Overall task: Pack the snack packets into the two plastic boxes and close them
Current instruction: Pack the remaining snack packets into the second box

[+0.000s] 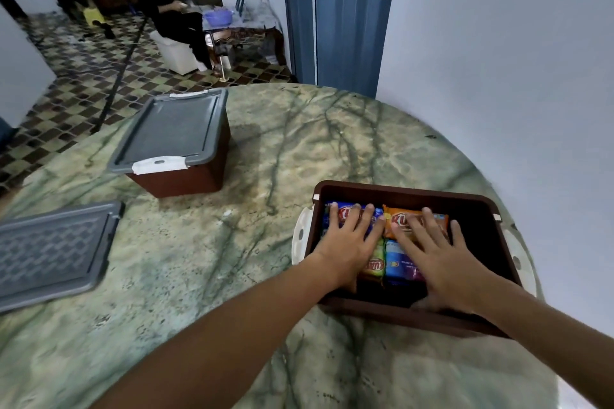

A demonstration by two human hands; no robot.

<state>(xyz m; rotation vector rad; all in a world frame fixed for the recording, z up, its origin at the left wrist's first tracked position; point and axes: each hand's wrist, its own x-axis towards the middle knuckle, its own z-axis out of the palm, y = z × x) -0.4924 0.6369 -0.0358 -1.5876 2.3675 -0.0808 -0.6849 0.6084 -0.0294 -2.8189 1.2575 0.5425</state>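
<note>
1. Pressing down with both palms, I have my left hand (349, 242) flat on the blue packet (332, 214) and my right hand (442, 259) flat on the orange packet (398, 221); the fingers of both are spread and straight, gripping nothing.
2. Between my wrists I see a green packet (374, 262) and a light blue packet (398, 264), lying side by side nearer to me than the first two.
3. All four packets sit inside the open brown box (405, 191), which rests on the table (232, 276) to my right, near its edge. White latches (300, 236) hang folded out at its short ends.
4. The loose grey lid (53, 252) lies flat on the table, well apart from this box, at far left.
5. A second brown box (186, 176) stands farther back on the left, its grey lid (169, 133) on top with a white latch at the near end.
6. Beyond the table I see a patterned tile floor (83, 76) and seated people.
</note>
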